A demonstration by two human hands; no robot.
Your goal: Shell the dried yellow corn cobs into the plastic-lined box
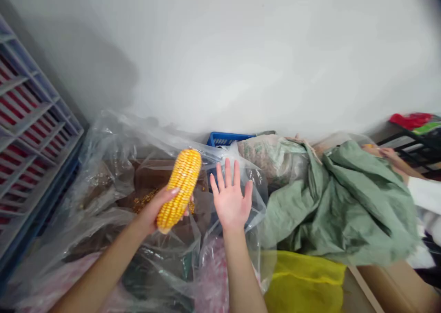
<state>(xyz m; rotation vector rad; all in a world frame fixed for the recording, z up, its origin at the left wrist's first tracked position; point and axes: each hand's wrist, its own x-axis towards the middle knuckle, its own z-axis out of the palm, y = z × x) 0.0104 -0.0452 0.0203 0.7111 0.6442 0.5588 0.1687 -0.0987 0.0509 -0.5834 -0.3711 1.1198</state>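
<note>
left hand (155, 212) holds corn cob (179, 189); right hand (230, 202) spread beside it.

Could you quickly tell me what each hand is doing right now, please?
Left hand: closed around a corn cob, held over the clear plastic bag.
Right hand: open, fingers spread, holding nothing.
</note>
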